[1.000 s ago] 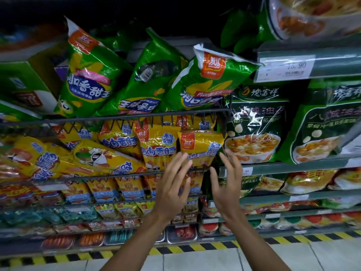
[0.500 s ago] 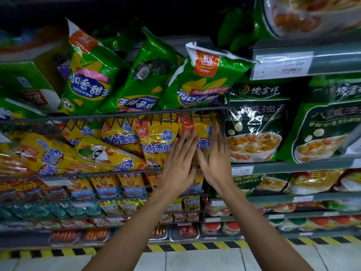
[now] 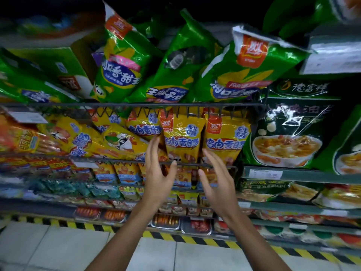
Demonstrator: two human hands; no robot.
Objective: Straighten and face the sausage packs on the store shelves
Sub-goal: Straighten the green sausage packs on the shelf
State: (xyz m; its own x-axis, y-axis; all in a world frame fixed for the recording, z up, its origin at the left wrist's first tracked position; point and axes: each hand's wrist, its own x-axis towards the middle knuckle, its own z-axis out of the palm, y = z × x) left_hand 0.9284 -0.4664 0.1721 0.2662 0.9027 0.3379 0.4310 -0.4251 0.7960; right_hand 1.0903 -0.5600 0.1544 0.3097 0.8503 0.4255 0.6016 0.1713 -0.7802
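Note:
Two yellow sausage packs stand upright side by side in the wire basket (image 3: 195, 164): the middle pack (image 3: 182, 137) and the right pack (image 3: 226, 137). My left hand (image 3: 158, 173) has straight fingers, its fingertips touching the left edge of the middle pack. My right hand (image 3: 216, 180) is spread open just below and in front of the right pack, apart from it. More yellow packs (image 3: 121, 141) lie tilted to the left. Green sausage packs (image 3: 125, 61) lean crookedly on the basket above.
Dark green soup bags (image 3: 289, 130) fill the shelf to the right, behind a price rail (image 3: 304, 175). Lower shelves hold small packs and trays of sausages (image 3: 166, 222). A yellow-black striped strip (image 3: 195, 239) edges the tiled floor below.
Both hands pressed together on the rightmost yellow pack half a second ago; now they have drawn apart and lower. The two yellow packs now stand upright and face forward.

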